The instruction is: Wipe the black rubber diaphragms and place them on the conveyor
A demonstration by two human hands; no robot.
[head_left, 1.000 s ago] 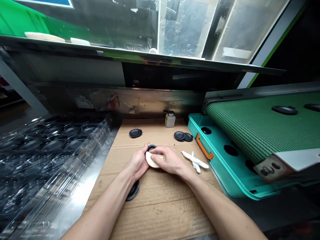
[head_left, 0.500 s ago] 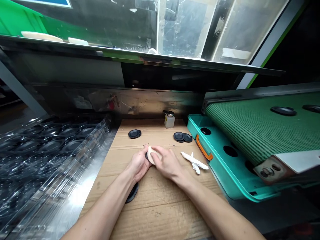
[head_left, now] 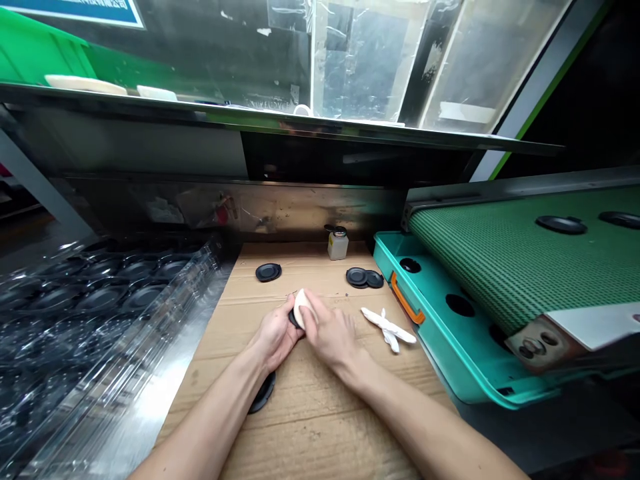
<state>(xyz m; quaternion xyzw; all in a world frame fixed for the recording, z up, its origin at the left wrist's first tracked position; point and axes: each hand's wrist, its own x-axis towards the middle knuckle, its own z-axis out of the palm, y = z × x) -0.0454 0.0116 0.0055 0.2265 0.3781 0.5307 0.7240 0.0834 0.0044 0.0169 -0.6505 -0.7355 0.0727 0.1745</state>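
In the middle of the cardboard sheet [head_left: 320,427], my left hand [head_left: 273,339] is closed around a black round part [head_left: 293,319], mostly hidden by fingers. My right hand [head_left: 334,337] grips a cream-coloured flat pad [head_left: 301,305] and presses it on the face of that part. Another black round part [head_left: 263,393] lies partly under my left forearm. Farther back are a single black disc [head_left: 269,272] and two overlapping black discs [head_left: 357,277]. Right of my right hand rests a twisted white cloth-like piece [head_left: 390,330].
A small bottle [head_left: 338,245] stands at the back. On the right, a teal bin [head_left: 450,373] with an orange handle [head_left: 406,299] sits under a green conveyor belt [head_left: 490,247] carrying black discs. Clear plastic trays [head_left: 100,347] with black parts fill the left.
The right hand and pad have shifted slightly over the black part, and the pad now shows more upright. The view has tilted up a little.
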